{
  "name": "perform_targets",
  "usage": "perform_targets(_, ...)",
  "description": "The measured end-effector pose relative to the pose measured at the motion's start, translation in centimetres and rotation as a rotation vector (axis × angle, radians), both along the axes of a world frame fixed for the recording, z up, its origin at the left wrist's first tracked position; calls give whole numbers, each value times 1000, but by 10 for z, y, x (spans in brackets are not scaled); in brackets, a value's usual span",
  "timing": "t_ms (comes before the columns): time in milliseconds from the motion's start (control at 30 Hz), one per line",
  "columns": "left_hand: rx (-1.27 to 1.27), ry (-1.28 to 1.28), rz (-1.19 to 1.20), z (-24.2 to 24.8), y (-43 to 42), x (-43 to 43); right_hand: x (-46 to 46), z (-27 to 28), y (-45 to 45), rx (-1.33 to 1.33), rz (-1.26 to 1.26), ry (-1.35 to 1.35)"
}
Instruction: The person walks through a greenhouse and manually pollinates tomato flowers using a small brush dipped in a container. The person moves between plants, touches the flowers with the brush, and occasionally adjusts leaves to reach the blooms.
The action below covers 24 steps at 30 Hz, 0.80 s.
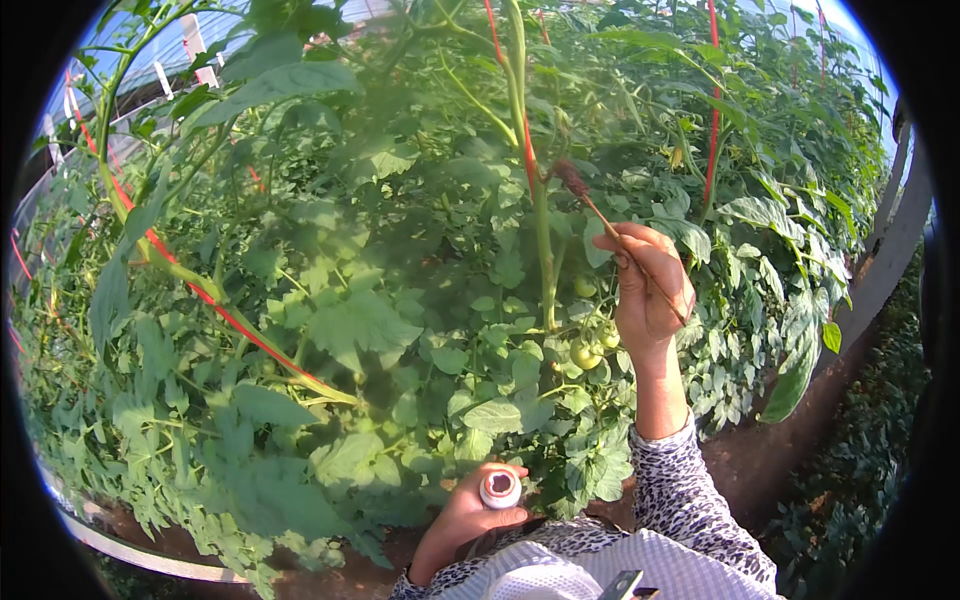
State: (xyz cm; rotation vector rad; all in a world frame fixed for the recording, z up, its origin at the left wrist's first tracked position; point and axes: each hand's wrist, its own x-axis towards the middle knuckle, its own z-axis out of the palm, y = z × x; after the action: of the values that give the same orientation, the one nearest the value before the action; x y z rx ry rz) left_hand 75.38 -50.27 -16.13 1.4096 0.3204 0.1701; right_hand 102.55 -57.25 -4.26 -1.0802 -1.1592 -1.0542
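Note:
My right hand (651,281) grips the thin wooden handle of a brush (571,178) whose dark reddish tip points up and left. That tip is beside a thick green tomato stem (541,247) with red twine (529,154) along it. Low in the view, my left hand (480,506) is wrapped around a small white bottle (501,501), its open mouth upward and stained dark red. Green tomatoes (586,354) hang to the left of my right wrist.
Dense tomato foliage (360,322) spreads across the view. Another stem with red twine (202,292) slants down at the left. More red twine (713,112) hangs at the right. A pale curved edge (885,277) and brown soil (757,457) lie at the right.

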Motion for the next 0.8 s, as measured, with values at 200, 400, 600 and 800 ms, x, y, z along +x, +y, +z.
perform_targets(200, -30, 31, -20, 0, 6, -2, 3, -5, 9, -83, -56, -31)
perform_targets(400, 45, 4, -19, -9, 13, -2, 0, -11, 7, -72, -88, -19)
perform_targets(600, 35, 10, -22, -8, 12, -5, -1, -19, 11, -23, -9, 66)
perform_targets(800, 61, 22, -2, -1, 9, -4, 10, -17, 12, 256, 484, 562)
